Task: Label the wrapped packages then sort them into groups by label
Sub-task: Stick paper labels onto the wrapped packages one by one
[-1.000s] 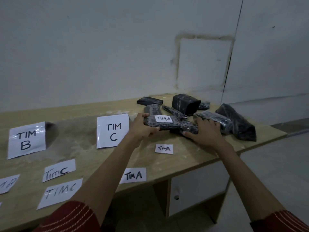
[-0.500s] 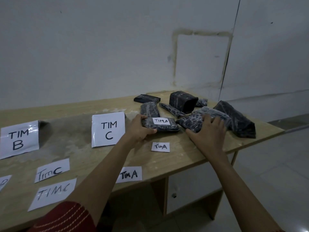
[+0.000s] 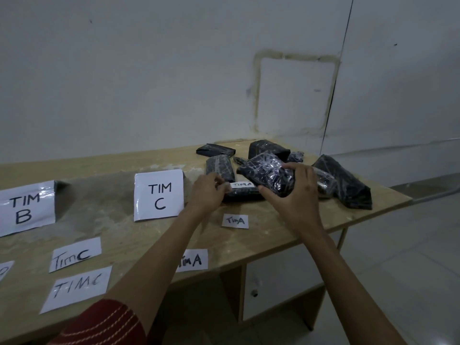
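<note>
Several black wrapped packages lie at the right end of the wooden table [image 3: 104, 170]. My right hand [image 3: 296, 195] grips one crinkly black package [image 3: 267, 173] and holds it just above the others. Under it lies a flat package [image 3: 245, 194] with a white "TIM A" label [image 3: 242, 184] on top. My left hand [image 3: 207, 192] holds the left end of that labelled package, fingers curled at its edge. Loose paper labels lie in front: "Tim A" [image 3: 235, 221], another "Tim A" [image 3: 193, 260], "Tim C" [image 3: 74, 255] and a second "TIM C" [image 3: 77, 287].
Upright signs "TIM C" [image 3: 159, 195] and "TIM B" [image 3: 25, 207] stand on the table. More black packages sit behind: a flat one [image 3: 215, 150], a boxy one [image 3: 267, 149], a long one [image 3: 348, 188] near the right edge. A white wall rises behind the table.
My right hand has closed round the crinkly package and lifted it up over the labelled package. My left hand stays at the labelled package's left end.
</note>
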